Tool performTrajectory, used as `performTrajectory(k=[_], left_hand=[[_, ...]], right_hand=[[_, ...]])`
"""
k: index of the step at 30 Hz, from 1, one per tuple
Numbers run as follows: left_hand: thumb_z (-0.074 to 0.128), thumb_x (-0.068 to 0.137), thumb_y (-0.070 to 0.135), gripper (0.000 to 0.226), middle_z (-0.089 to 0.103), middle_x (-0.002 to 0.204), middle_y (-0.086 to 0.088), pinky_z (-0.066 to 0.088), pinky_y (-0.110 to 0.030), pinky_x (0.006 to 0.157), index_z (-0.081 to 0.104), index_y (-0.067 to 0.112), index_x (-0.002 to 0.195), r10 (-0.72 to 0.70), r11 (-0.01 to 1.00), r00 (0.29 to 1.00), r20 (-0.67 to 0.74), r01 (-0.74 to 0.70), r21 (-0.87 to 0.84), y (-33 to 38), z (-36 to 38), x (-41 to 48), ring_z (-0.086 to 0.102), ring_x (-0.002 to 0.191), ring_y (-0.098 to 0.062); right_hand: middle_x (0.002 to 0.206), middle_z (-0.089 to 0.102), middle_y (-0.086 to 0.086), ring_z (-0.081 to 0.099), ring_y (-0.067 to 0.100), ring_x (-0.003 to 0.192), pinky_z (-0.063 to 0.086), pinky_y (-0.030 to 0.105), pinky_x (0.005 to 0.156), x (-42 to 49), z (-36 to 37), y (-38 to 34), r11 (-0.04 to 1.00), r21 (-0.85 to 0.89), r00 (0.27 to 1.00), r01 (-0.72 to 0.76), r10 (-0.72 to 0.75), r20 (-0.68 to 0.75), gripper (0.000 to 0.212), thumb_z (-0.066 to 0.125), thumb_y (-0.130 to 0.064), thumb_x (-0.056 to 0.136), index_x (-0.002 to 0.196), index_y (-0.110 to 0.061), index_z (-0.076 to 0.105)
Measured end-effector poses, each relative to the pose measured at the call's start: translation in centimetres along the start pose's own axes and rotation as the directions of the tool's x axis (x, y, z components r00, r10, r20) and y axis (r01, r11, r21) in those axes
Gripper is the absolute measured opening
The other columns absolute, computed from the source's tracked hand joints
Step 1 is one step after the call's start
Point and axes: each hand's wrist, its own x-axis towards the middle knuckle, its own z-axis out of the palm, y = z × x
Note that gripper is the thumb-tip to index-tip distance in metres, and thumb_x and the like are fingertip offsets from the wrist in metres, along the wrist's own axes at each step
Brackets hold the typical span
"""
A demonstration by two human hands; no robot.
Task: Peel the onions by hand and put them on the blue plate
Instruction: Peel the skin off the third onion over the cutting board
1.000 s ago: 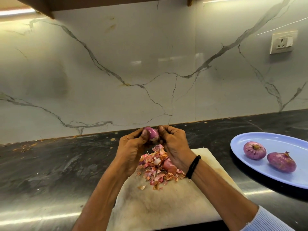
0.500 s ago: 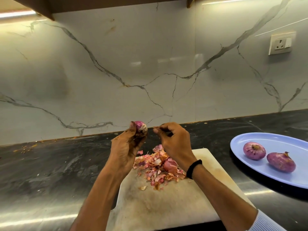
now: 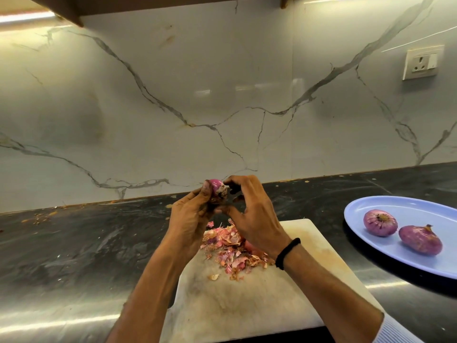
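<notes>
My hands above the board, read left to right. The dark tabletop [image 3: 74, 243] carries scattered peel crumbs along its far edge at 10 o'clock. My left forearm rises from the lower edge, and my left hand [image 3: 190, 219] is turned palm inward with its fingers curled around the onion [image 3: 217, 189], which it holds up in the air, above the far end of the board. The onion is glossy pink on top, with a dirty, brownish patch facing 3 o'clock. My right hand [image 3: 252, 214] meets it from that side, back of the hand toward me. The forefinger arches over the soiled end and the thumb closes in from below, so the hand pinches the onion at that end. A black wristband [image 3: 286, 253] circles the wrist, and a pale ribbed sleeve [image 3: 395, 330] shows at 5 o'clock. Directly beneath the hands lies a heap of peelings [image 3: 230, 248] on the pale, stained cutting board [image 3: 247, 305]; my right wrist hides part of the heap. At 3 o'clock from the board, apart from it, sits the blue plate [image 3: 371, 211] holding two onions [image 3: 380, 222], side by side and not touching. On the veined marble wall [image 3: 173, 107], at 1 o'clock, is a socket [image 3: 421, 61].
</notes>
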Motion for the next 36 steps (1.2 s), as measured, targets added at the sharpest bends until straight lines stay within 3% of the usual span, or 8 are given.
performTrajectory(k=[7,14,20,24,28,36], left_hand=[[0.069,0.081,0.03,0.037,0.072,0.109,-0.02,0.057,-0.031,0.075,0.075,0.001,0.103,-0.025,0.999,0.999,0.02,0.025,0.032,-0.12,0.03,-0.08,0.068,0.095,-0.026],[0.069,0.082,0.029,0.042,0.072,0.109,-0.022,0.059,-0.03,0.074,0.072,-0.003,0.109,-0.024,0.997,1.0,0.011,0.023,0.075,-0.42,-0.07,0.15,0.069,0.089,-0.024],[0.069,0.081,0.03,0.034,0.076,0.097,-0.014,0.06,-0.032,0.079,0.074,0.002,0.099,-0.026,0.997,1.0,-0.011,0.027,0.069,-0.43,0.11,-0.04,0.071,0.088,-0.022],[0.072,0.075,0.033,0.029,0.076,0.086,-0.01,0.055,-0.038,0.087,0.077,0.008,0.088,0.016,0.994,0.998,-0.057,-0.009,0.113,-0.4,0.22,-0.08,0.067,0.085,-0.024],[0.071,0.077,0.032,0.033,0.076,0.095,-0.014,0.056,-0.038,0.091,0.076,0.006,0.097,0.044,0.986,0.997,-0.062,-0.034,0.164,-0.56,0.26,-0.06,0.069,0.099,-0.029],[0.074,0.072,0.037,0.043,0.077,0.091,-0.011,0.061,-0.027,0.071,0.073,0.003,0.1,0.04,0.986,0.996,-0.074,-0.027,0.167,-0.37,0.37,-0.39,0.075,0.088,-0.023]], right_hand=[[0.117,0.052,0.0,0.052,0.006,0.103,0.044,0.008,0.092,-0.2,0.05,0.32,0.998,-0.055,0.999,0.039,-0.039,-0.008,0.043,0.073,-0.011,0.09,0.126,-0.013,0.05],[0.113,0.053,0.0,0.052,0.008,0.097,0.041,0.003,0.087,-0.19,-0.25,0.39,0.995,-0.069,0.997,0.073,-0.072,0.023,0.042,0.07,-0.005,0.09,0.125,-0.015,0.048],[0.104,0.052,-0.001,0.049,0.007,0.089,0.051,0.025,0.076,-0.44,0.27,0.91,0.989,-0.113,0.995,0.099,-0.098,0.012,0.021,0.063,0.004,0.091,0.103,-0.011,0.054],[0.106,0.054,0.0,0.049,0.004,0.093,0.047,0.012,0.083,-0.29,0.31,0.61,0.997,-0.063,0.999,0.032,-0.033,-0.02,0.021,0.065,-0.003,0.092,0.109,-0.01,0.057],[0.112,0.054,0.0,0.052,0.002,0.099,0.044,0.008,0.089,-0.16,0.21,0.62,0.999,-0.028,0.999,0.02,-0.021,-0.049,0.025,0.065,-0.006,0.094,0.117,-0.01,0.056],[0.118,0.05,0.002,0.046,0.002,0.102,0.041,0.0,0.087,-0.32,0.38,1.01,0.992,-0.101,0.996,0.075,-0.07,0.055,0.044,0.073,-0.013,0.09,0.125,-0.018,0.048]])
